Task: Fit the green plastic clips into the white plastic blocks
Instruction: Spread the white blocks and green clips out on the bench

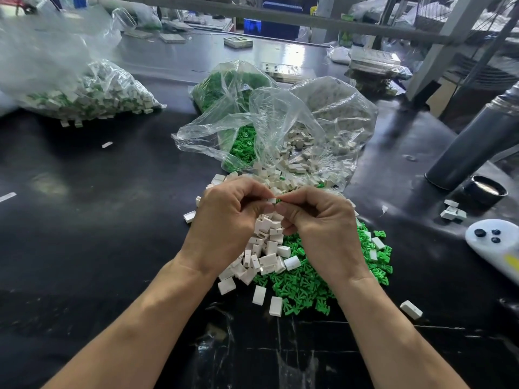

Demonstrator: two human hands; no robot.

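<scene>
Hands (276, 217) pinch white block (271, 200) against green clip (278, 200).

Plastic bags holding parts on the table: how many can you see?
3. One bag of white-and-green pieces at far left, a bag of green clips at centre back, and a bag of white blocks right beside it. Others farther back may be hidden.

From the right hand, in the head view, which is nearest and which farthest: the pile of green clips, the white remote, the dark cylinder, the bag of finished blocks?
Measured from the right hand:
1. Pile of green clips, directly under and beside the hand.
2. White remote, at the right edge of the table.
3. Dark cylinder, farther back on the right.
4. Bag of finished blocks, far back on the left.
</scene>
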